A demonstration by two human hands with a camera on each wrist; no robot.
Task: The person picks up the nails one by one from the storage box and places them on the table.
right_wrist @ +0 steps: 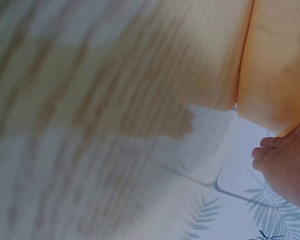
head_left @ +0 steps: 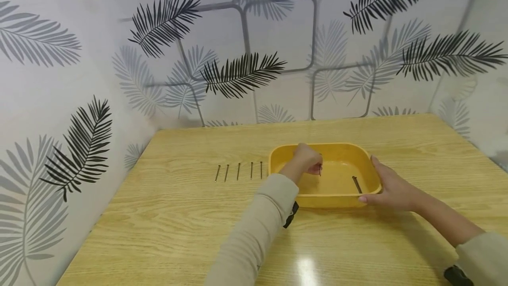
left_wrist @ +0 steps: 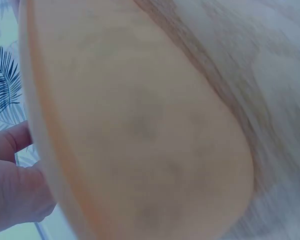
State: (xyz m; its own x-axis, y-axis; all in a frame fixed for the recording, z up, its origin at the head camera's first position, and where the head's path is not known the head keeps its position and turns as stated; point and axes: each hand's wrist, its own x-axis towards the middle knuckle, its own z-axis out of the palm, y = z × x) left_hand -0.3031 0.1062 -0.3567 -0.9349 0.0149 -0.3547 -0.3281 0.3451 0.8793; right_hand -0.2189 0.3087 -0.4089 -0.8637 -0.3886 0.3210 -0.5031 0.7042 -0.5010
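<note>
My left hand [head_left: 307, 158] reaches over the near wall of a yellow plastic tray [head_left: 325, 201] and pinches a thin nail [head_left: 320, 169], which points downward above the tray floor. More nails [head_left: 356, 184] lie together inside the tray toward its right end. My right hand [head_left: 390, 187] grips the tray's right corner, thumb along the near side and fingers at the right wall. To the left of the tray, several nails [head_left: 238, 171] lie spaced in a row on the table. In the left wrist view the tray wall [left_wrist: 140, 125] covers most of the picture.
The wood-grain table [head_left: 178, 233] runs back to a wall [head_left: 278, 34] with leaf-patterned covering. Another wall stands along the left side. Dark wrist bands [head_left: 291, 215] show at both sleeves.
</note>
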